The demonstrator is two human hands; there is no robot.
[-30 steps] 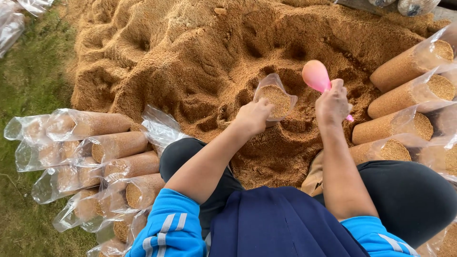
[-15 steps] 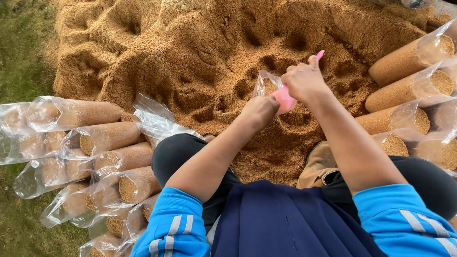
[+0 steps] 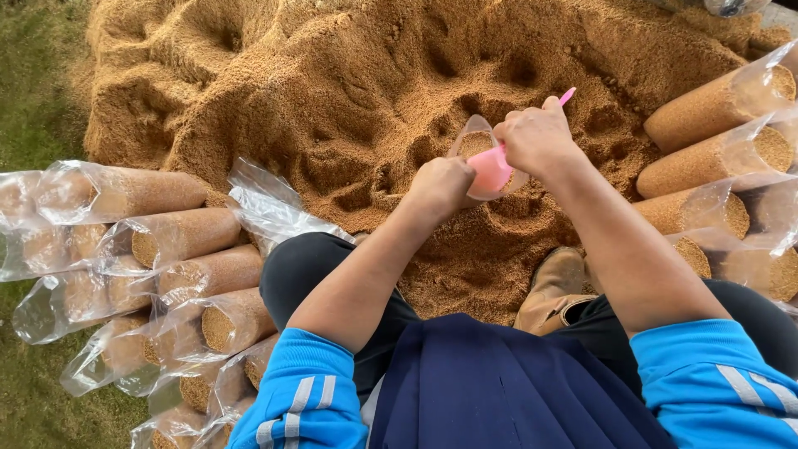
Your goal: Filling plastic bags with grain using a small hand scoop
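Holding a clear plastic bag (image 3: 475, 137) upright by its rim, the left hand (image 3: 440, 185) keeps its mouth open; the right hand (image 3: 539, 137), fist closed on a pink scoop (image 3: 492, 170), tips it there. Beneath both lies a grainy brown sawdust heap (image 3: 349, 83); packed cylindrical bags (image 3: 191, 274) lie leftward.

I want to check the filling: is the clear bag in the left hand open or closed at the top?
Open. The clear bag shows brown sawdust inside its mouth, and the pink scoop is tipped against it.
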